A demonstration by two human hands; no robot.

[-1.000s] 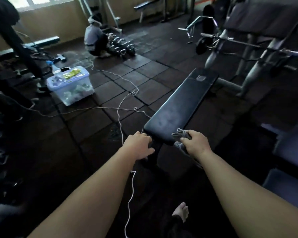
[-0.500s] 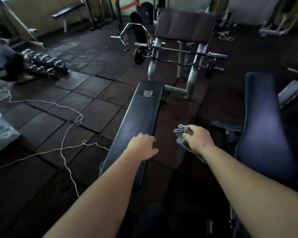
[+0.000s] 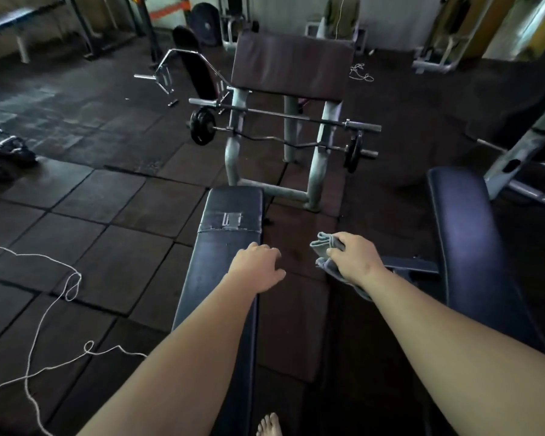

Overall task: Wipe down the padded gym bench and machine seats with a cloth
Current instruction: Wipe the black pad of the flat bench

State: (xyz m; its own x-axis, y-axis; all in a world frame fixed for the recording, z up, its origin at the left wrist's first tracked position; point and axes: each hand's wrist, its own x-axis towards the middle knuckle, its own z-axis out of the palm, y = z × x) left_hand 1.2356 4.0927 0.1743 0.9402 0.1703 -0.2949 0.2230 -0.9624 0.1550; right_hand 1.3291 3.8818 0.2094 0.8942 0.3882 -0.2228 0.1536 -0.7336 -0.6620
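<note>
In a dim gym, a person's left hand (image 3: 258,269) rests loosely on the padded bench (image 3: 224,247) surface while the right hand (image 3: 354,259) grips a bunched grey cloth (image 3: 321,247) just beside it, best spread flat for long, overlapping strokes.

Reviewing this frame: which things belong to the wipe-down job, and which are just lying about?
Job: grey cloth, gripped by the right hand; flat bench beneath the left hand; second bench at right; curl-machine pad.
Lying about: white cord, loaded barbell, dumbbells at far left.
</note>
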